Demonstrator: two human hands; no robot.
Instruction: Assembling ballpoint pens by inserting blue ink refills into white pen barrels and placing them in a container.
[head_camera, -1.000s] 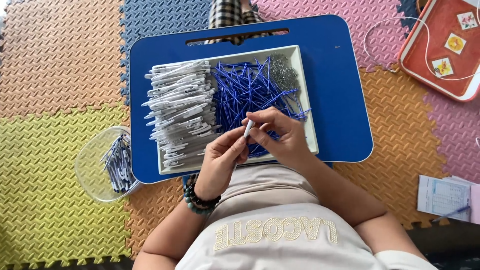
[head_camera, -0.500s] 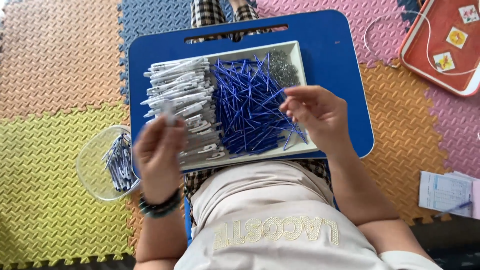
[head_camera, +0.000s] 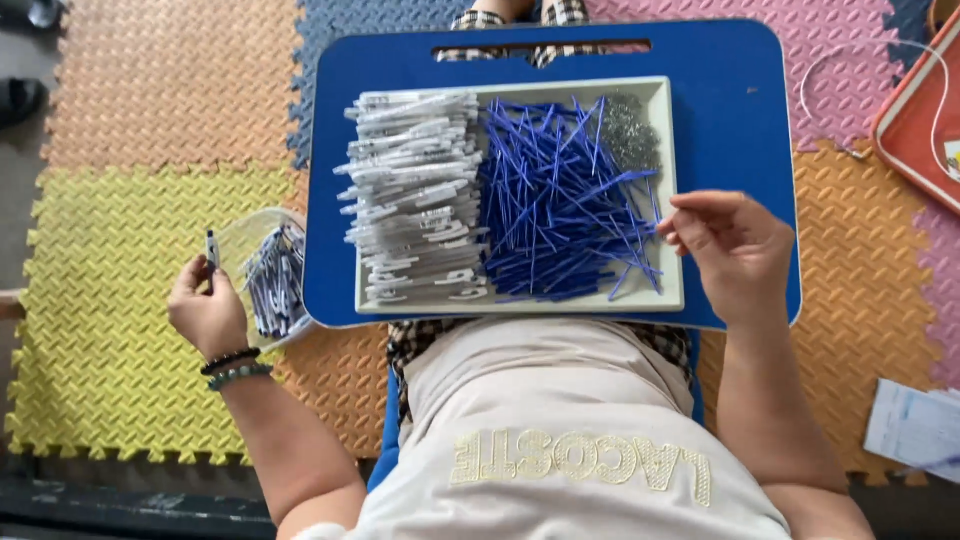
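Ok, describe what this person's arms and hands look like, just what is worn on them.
Both forearms are bare, with no sleeves, gloves or visible rings. The left hand has two beaded bracelets at the wrist, one dark and one of pale greenish beads. The right hand and its wrist carry nothing.

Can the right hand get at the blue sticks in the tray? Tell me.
Probably yes. The right hand hovers open at the tray's right edge, fingertips beside the blue sticks, with nothing between them. The left hand holds a pen elsewhere.
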